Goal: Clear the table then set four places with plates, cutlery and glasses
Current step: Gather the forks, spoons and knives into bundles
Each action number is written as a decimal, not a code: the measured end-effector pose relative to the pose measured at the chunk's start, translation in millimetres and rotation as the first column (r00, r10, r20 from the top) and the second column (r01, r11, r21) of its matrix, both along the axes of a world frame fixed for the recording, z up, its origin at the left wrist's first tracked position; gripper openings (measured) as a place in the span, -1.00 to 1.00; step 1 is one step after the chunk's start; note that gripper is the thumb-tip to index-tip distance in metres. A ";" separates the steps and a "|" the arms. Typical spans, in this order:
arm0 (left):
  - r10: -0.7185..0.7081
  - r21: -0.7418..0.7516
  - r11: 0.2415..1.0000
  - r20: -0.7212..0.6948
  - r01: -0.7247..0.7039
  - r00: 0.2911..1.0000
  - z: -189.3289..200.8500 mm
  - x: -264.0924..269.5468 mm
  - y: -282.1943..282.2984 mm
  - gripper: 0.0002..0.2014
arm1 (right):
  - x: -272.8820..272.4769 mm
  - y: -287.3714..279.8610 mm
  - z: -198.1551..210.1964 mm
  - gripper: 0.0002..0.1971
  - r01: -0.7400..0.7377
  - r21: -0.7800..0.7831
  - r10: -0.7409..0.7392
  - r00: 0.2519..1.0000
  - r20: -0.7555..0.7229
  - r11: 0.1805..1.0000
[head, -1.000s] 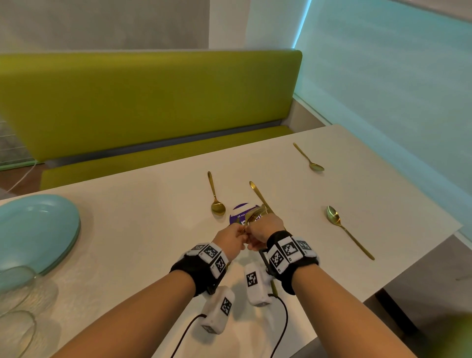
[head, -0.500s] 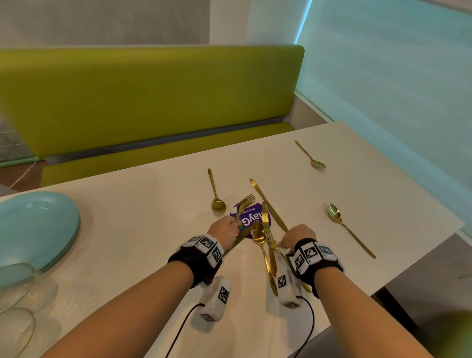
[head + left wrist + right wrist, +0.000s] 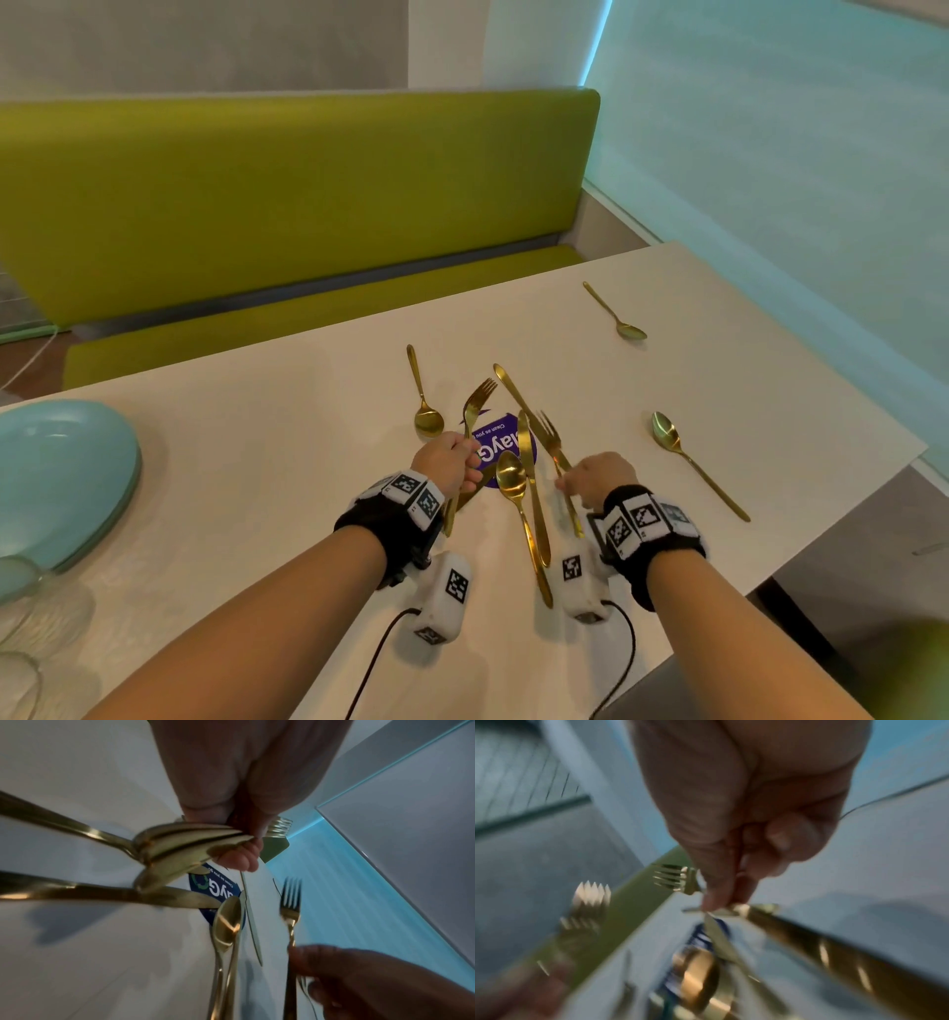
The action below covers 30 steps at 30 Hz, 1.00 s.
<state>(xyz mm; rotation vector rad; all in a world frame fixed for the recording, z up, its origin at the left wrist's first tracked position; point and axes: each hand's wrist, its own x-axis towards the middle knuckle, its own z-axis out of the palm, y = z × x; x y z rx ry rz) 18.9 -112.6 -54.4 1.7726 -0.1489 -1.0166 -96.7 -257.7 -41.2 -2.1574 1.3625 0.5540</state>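
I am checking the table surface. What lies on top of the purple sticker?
A gold knife and the bowl of a gold spoon cross the purple sticker; its text is partly covered.

Polished gold-toned metal fork (image 3: 475,411), mirror-glossy gold metal spoon (image 3: 513,483) and knife (image 3: 529,462), smooth matt off-white table (image 3: 267,452), glazed pale-blue ceramic plates (image 3: 61,473), clear glass tumblers (image 3: 20,606), matt olive-green upholstered bench (image 3: 287,205), glossy purple printed sticker (image 3: 500,442)
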 end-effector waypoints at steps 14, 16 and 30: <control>0.002 -0.133 0.991 -0.061 -0.010 0.998 16.6 12.5 -43.8 -0.82 | 59.8 -15.6 17.4 -0.89 0.065 0.606 -0.405 0.799 0.444 0.793; 0.002 -0.156 0.988 -0.103 -0.018 0.995 15.7 14.9 -49.9 -0.82 | 64.8 -20.9 15.1 -0.92 0.049 0.565 -0.358 0.817 0.451 0.824; 0.089 -0.093 0.991 -0.078 -0.096 0.993 -10.7 44.4 -78.3 -0.76 | 105.2 -56.9 -3.7 -0.89 0.010 0.455 -0.230 0.872 0.432 0.890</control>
